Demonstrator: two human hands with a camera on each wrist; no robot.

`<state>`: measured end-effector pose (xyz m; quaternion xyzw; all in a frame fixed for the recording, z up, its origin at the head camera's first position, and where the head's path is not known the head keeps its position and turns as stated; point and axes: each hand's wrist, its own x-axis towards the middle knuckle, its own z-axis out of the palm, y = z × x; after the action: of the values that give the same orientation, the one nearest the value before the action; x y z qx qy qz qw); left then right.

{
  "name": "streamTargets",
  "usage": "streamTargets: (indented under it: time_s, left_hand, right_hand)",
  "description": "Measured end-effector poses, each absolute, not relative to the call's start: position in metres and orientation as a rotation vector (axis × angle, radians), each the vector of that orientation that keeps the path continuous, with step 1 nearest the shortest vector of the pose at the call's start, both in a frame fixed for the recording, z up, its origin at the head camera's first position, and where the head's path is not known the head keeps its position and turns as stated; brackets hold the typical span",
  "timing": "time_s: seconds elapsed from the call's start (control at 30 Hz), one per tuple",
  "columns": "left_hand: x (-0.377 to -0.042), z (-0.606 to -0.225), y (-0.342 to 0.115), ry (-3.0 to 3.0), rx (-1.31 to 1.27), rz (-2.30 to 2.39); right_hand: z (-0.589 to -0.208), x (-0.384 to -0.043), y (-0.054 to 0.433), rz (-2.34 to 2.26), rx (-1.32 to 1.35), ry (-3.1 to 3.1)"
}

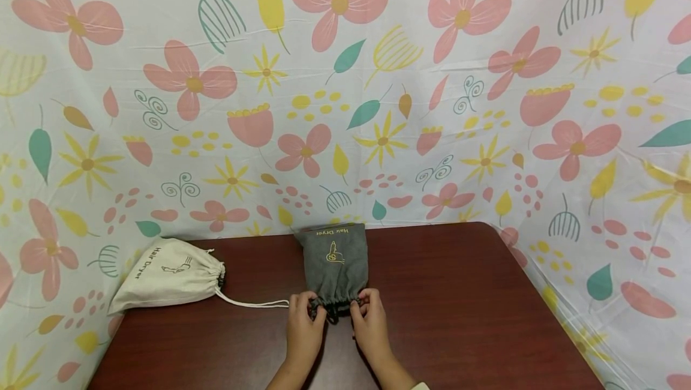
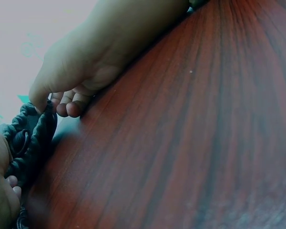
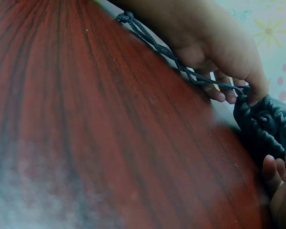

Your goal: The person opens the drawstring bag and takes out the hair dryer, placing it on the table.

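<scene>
A dark grey drawstring bag (image 1: 339, 273) marked "Hair Dryer" lies on the table, its gathered mouth toward me. My left hand (image 1: 305, 329) pinches the left side of that mouth between thumb and fingers. On the opposite side, my right hand (image 1: 371, 325) pinches the gathered edge the same way. The mouth is partly open in the right wrist view, with something dark and rounded (image 3: 264, 120) inside that I cannot make out. A knotted black drawstring (image 3: 155, 46) trails from the mouth beneath my right hand.
To the left lies a cream drawstring bag (image 1: 167, 276), also marked "Hair Dryer", its white cord (image 1: 251, 304) reaching toward my left hand. The dark red-brown table (image 1: 459, 306) backs onto a flower-printed cloth (image 1: 378, 108), which also hangs along both sides.
</scene>
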<state>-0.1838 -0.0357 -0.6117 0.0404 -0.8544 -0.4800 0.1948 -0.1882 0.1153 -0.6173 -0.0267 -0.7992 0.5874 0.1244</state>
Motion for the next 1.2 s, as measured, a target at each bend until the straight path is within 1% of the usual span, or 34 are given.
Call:
streamTargets:
  time_s: [0.6,1.2]
  left_hand:
    - [-0.1843,-0.6103,-0.0381,-2.306,0.124,-1.393]
    - [-0.1852,-0.6072,-0.0401,-2.328,0.231,-1.474]
  right_hand:
    - [-0.6157,-0.1878,0.1139,1.842,-0.155,-2.255]
    - [-0.6132,-0.1868,0.1158,1.945,-0.181,-2.221]
